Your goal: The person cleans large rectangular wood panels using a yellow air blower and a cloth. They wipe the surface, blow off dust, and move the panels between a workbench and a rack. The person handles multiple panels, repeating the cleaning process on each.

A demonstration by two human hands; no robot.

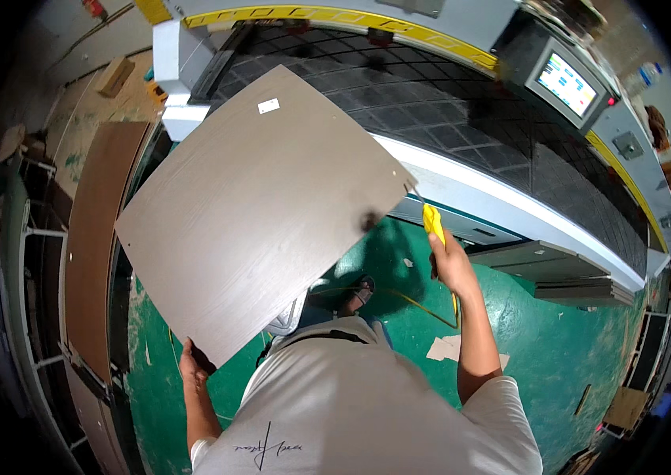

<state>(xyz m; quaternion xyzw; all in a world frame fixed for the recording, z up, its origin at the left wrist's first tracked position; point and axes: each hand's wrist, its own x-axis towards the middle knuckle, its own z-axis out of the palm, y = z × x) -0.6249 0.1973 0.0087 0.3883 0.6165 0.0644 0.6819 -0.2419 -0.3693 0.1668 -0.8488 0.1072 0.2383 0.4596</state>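
Note:
A large grey-brown wood-grain panel with a small white label spans the middle of the view, tilted cornerwise. At its lower corner, near my left side, my left hand is closed on the panel's edge; some fingers are hidden beneath it. My right hand is wrapped round a yellow air blow gun with a thin nozzle. That nozzle points at the panel's right corner, close to small holes and a notch there; I cannot tell whether it touches. A yellow hose runs from the gun down across the floor.
Behind the panel lies a machine with a dark conveyor bed and a lit touchscreen. Several panels lean under its right side. A brown panel stands on a rack at left. Cardboard scraps lie on the green floor.

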